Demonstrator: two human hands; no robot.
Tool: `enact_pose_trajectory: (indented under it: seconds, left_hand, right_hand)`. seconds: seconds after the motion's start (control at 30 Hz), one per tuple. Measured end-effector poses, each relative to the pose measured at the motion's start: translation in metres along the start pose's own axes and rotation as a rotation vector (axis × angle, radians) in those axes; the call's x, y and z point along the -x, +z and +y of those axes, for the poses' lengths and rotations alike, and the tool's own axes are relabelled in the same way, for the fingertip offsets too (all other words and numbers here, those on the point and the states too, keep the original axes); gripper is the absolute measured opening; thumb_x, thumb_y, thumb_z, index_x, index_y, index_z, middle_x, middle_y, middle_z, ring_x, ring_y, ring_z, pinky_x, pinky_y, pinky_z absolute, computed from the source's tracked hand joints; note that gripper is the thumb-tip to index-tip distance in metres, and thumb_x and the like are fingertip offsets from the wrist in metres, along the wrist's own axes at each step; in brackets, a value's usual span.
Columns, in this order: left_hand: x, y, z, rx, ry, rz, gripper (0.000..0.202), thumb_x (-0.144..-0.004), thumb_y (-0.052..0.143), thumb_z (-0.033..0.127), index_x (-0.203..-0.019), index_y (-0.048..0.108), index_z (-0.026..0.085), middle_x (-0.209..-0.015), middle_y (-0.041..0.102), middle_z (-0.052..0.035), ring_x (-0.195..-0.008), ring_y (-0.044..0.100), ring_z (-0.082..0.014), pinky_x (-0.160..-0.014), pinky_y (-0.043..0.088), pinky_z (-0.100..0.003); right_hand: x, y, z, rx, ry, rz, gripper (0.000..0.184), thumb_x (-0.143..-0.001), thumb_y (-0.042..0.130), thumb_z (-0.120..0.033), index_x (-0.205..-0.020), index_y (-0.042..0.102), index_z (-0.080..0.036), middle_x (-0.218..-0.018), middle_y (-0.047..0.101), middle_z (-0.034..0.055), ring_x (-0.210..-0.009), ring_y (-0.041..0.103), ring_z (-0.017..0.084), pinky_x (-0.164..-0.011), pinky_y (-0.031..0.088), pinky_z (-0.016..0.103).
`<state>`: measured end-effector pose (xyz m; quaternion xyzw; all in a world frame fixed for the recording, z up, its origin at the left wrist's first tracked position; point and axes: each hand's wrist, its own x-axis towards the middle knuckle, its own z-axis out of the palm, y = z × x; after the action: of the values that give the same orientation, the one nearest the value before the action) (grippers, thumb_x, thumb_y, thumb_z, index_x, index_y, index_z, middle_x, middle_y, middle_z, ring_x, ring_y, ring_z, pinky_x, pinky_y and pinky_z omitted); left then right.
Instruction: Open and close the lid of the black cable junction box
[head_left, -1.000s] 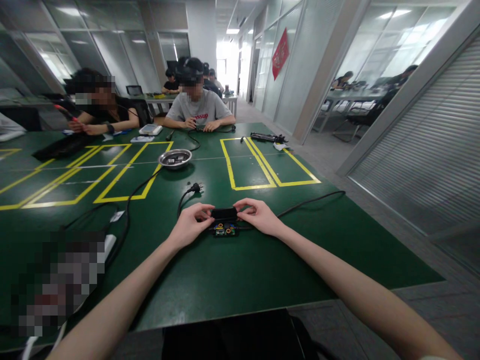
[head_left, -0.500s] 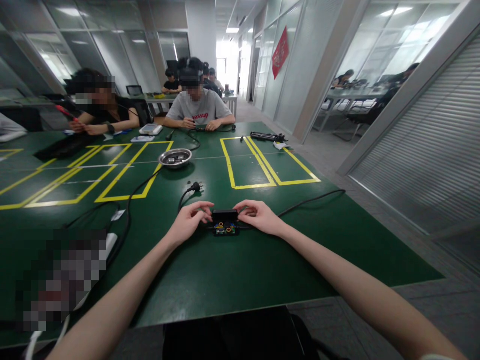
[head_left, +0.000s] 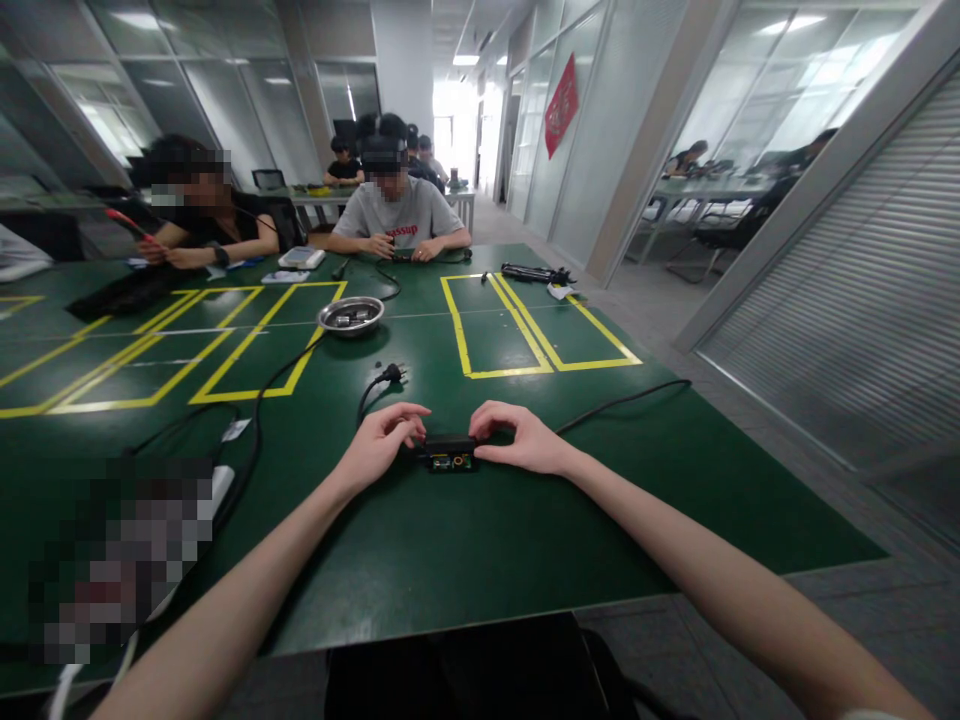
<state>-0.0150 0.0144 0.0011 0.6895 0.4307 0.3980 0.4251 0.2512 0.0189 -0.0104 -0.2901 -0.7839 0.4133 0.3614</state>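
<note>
A small black box with an exposed circuit board [head_left: 448, 452] lies on the green table [head_left: 465, 560], straight ahead of me. My left hand [head_left: 381, 443] pinches its left end with curled fingers. My right hand [head_left: 517, 438] pinches its right end the same way. A black cable [head_left: 622, 400] runs off to the right from the box, and a black cord with a plug [head_left: 388, 376] lies just behind my left hand.
A metal bowl [head_left: 350, 316] holding small parts sits further back among yellow taped rectangles [head_left: 525, 340]. A white power strip [head_left: 217, 488] and black cords lie at left. Two people sit across the table working with their own hands. The table edge drops off at right.
The black cover of the box has come down lower over the circuit board, and both hands have closed in tighter on its ends.
</note>
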Motion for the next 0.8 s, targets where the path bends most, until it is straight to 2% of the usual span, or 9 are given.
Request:
enact_pose_trajectory:
  seconds: [0.17,0.33,0.43,0.6,0.8]
  left_hand:
    - [0.001,0.001,-0.002,0.011,-0.009,-0.003,0.029,-0.083,0.057,0.028,-0.104,0.073,0.015,-0.081,0.071,-0.0035,-0.074,0.068,-0.0165,-0.07,0.056,-0.029]
    - [0.003,0.001,0.002,-0.043,0.03,-0.045,0.027,-0.081,0.062,0.026,-0.103,0.072,0.015,-0.085,0.074,-0.0044,-0.078,0.069,-0.0173,-0.077,0.057,-0.031]
    - [0.006,0.001,0.006,-0.13,0.087,-0.078,0.026,-0.08,0.062,0.023,-0.102,0.073,0.016,-0.088,0.075,-0.0053,-0.082,0.069,-0.0183,-0.08,0.057,-0.032]
    - [0.008,0.003,0.008,-0.274,0.186,-0.102,0.021,-0.082,0.064,0.025,-0.099,0.074,0.017,-0.089,0.075,-0.0056,-0.079,0.067,-0.0181,-0.078,0.055,-0.031]
    - [0.008,0.008,0.007,-0.382,0.244,-0.118,0.019,-0.092,0.06,0.029,-0.091,0.076,0.018,-0.088,0.074,-0.0056,-0.079,0.066,-0.0181,-0.073,0.05,-0.029]
  right_hand:
    - [0.001,-0.001,-0.005,0.092,-0.038,-0.06,0.021,-0.077,0.078,-0.022,-0.094,0.066,-0.019,-0.105,0.068,0.0054,-0.087,0.063,0.017,-0.082,0.055,0.033]
    - [0.001,-0.001,-0.004,0.148,-0.032,-0.082,0.029,-0.075,0.082,-0.03,-0.095,0.063,-0.019,-0.096,0.067,0.0029,-0.087,0.062,0.018,-0.082,0.055,0.034]
    - [0.002,0.0,-0.005,0.163,-0.022,-0.08,0.029,-0.076,0.082,-0.03,-0.095,0.063,-0.019,-0.096,0.067,0.003,-0.087,0.062,0.018,-0.082,0.054,0.034]
    - [0.002,-0.001,-0.006,0.201,-0.042,-0.082,0.03,-0.074,0.084,-0.03,-0.094,0.064,-0.02,-0.097,0.068,0.0036,-0.087,0.063,0.019,-0.081,0.054,0.034]
    - [0.001,-0.002,-0.005,0.295,-0.099,-0.102,0.032,-0.077,0.084,-0.031,-0.102,0.068,-0.019,-0.097,0.07,0.0045,-0.087,0.066,0.02,-0.08,0.054,0.033]
